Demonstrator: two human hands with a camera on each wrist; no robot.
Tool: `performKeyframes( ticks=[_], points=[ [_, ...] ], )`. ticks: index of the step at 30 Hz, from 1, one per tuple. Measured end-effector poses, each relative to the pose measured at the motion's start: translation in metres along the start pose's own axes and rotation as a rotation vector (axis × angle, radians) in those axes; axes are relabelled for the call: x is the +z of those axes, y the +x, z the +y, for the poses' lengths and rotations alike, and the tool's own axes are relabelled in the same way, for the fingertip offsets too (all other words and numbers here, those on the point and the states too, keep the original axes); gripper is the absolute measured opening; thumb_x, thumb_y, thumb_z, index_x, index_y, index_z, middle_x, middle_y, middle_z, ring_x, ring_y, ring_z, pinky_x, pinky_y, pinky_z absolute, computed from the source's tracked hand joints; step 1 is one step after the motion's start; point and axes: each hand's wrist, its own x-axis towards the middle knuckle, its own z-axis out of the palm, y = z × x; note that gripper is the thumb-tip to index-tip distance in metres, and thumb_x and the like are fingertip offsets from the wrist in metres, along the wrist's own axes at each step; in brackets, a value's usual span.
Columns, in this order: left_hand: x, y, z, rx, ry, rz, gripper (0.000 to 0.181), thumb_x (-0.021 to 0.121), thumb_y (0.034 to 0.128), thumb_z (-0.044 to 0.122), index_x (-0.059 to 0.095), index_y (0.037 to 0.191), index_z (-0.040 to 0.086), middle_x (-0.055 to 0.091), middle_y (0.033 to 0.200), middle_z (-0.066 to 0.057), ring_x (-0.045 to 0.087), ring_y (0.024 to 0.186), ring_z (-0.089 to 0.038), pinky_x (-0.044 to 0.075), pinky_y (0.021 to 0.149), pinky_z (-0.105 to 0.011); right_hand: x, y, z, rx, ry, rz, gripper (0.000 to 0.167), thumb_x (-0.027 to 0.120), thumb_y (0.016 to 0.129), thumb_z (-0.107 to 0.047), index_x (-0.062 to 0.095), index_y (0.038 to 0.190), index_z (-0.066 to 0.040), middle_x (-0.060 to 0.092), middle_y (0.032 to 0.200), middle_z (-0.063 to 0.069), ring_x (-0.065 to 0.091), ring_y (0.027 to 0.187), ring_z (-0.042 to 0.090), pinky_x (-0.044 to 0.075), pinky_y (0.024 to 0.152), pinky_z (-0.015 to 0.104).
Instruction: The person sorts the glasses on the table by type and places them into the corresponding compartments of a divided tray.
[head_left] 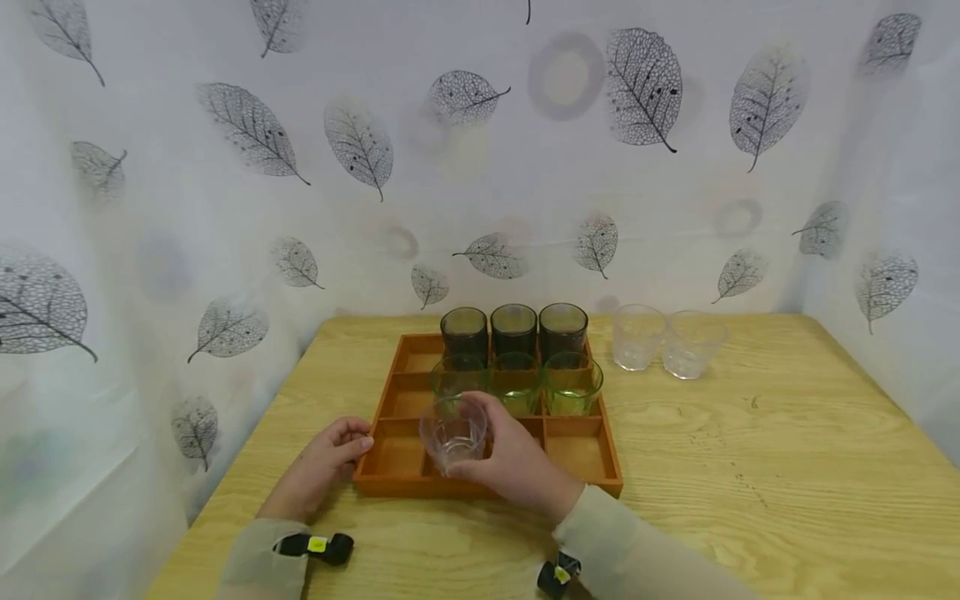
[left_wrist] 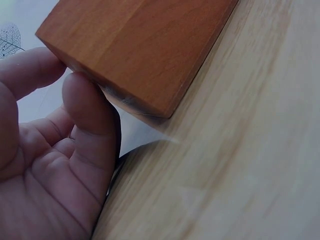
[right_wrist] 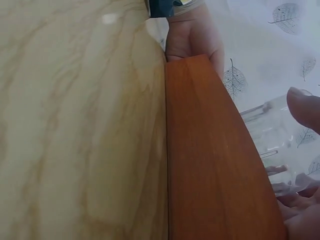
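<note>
My right hand grips a clear glass by its sides, thumb toward me, over the front row of a wooden divided tray. The glass overlaps the divider between the front-left and front-middle compartments; I cannot tell whether its base touches the tray. In the right wrist view, only a thumb and some fingers show around the clear glass. Beside the tray's left wall is my left hand; its thumb and index finger touch the outside near the front corner, fingers loosely bent.
Three dark grey glasses stand in the tray's back row. Three green glasses fill the middle row, the left one partly behind the held glass. Two clear glasses stand on the wooden table to the right. A leaf-patterned curtain surrounds the table.
</note>
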Motion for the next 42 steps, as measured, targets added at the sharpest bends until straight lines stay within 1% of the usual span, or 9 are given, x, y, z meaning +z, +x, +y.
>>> performKeyframes(
  ticks=[3,6,11,16,22,26,29,36,42],
  points=[
    [0.001,0.0,-0.001,0.004,0.007,-0.002,0.036,0.061,0.1027,0.02,0.047,0.127,-0.001,0.054,0.101,-0.007,0.051,0.083,-0.018,0.045,0.068,-0.028,0.001,-0.001,-0.001,-0.022,-0.066,-0.005,0.094,0.085,0.083,-0.038,0.031,0.156,-0.017,0.048,0.149,-0.002,0.048,0.134,0.016,0.04,0.108,0.045],
    [0.002,0.0,-0.002,0.012,0.016,-0.003,0.036,0.061,0.1027,0.021,0.047,0.128,-0.001,0.054,0.102,-0.006,0.051,0.084,-0.018,0.046,0.068,-0.029,0.001,-0.002,-0.001,-0.022,-0.094,-0.003,0.094,0.085,0.084,-0.037,0.03,0.157,-0.016,0.047,0.15,-0.001,0.046,0.135,0.015,0.039,0.109,0.043],
    [0.001,0.0,-0.002,0.018,0.005,-0.001,0.035,0.061,0.1026,0.019,0.047,0.128,-0.002,0.054,0.101,-0.007,0.051,0.084,-0.018,0.046,0.069,-0.028,0.001,-0.002,0.0,-0.013,-0.065,-0.002,0.092,0.084,0.085,-0.039,0.03,0.157,-0.02,0.045,0.152,-0.002,0.043,0.138,0.013,0.038,0.11,0.042],
    [0.001,0.0,-0.002,0.006,0.007,-0.004,0.036,0.061,0.1024,0.02,0.047,0.128,-0.001,0.054,0.101,-0.006,0.051,0.084,-0.018,0.046,0.069,-0.029,0.0,-0.003,0.001,-0.018,-0.034,0.013,0.092,0.083,0.084,-0.042,0.032,0.157,-0.019,0.047,0.151,0.0,0.045,0.137,0.016,0.04,0.109,0.044],
    [0.0,0.0,-0.002,-0.008,0.012,0.009,0.035,0.061,0.1025,0.02,0.048,0.128,-0.001,0.054,0.101,-0.006,0.051,0.084,-0.018,0.046,0.069,-0.029,-0.008,-0.004,-0.002,-0.03,0.012,0.038,0.085,0.081,0.088,-0.033,0.034,0.156,-0.015,0.046,0.15,0.003,0.047,0.135,0.019,0.039,0.11,0.045],
    [0.0,0.001,-0.001,-0.001,0.0,0.008,0.035,0.061,0.1023,0.019,0.047,0.127,-0.002,0.054,0.099,-0.006,0.05,0.081,-0.017,0.045,0.068,-0.028,-0.019,-0.007,-0.011,-0.062,0.004,0.061,0.081,0.079,0.09,-0.031,0.035,0.155,-0.014,0.046,0.15,0.005,0.045,0.136,0.017,0.038,0.111,0.04],
    [0.0,0.001,-0.002,0.007,-0.006,0.004,0.035,0.061,0.1022,0.018,0.047,0.127,-0.002,0.053,0.099,-0.006,0.05,0.081,-0.017,0.044,0.067,-0.027,-0.031,-0.01,-0.017,-0.088,0.0,0.074,0.08,0.079,0.09,-0.032,0.035,0.154,-0.013,0.045,0.151,0.007,0.044,0.138,0.018,0.037,0.112,0.04],
    [0.002,0.0,-0.003,0.018,0.005,0.004,0.034,0.06,0.1023,0.017,0.047,0.126,-0.003,0.053,0.098,-0.006,0.05,0.08,-0.017,0.045,0.067,-0.027,-0.062,-0.012,-0.017,-0.117,0.023,0.114,0.075,0.075,0.094,-0.027,0.033,0.154,-0.011,0.042,0.153,0.013,0.041,0.141,0.027,0.034,0.113,0.047],
    [0.0,0.0,-0.001,0.002,0.018,-0.005,0.037,0.061,0.1022,0.02,0.047,0.127,-0.003,0.053,0.097,-0.007,0.05,0.078,-0.018,0.045,0.067,-0.028,-0.094,-0.013,-0.014,-0.122,0.075,0.176,0.07,0.072,0.097,-0.024,0.034,0.154,-0.011,0.043,0.152,0.014,0.042,0.14,0.032,0.034,0.112,0.05]
  ],
)
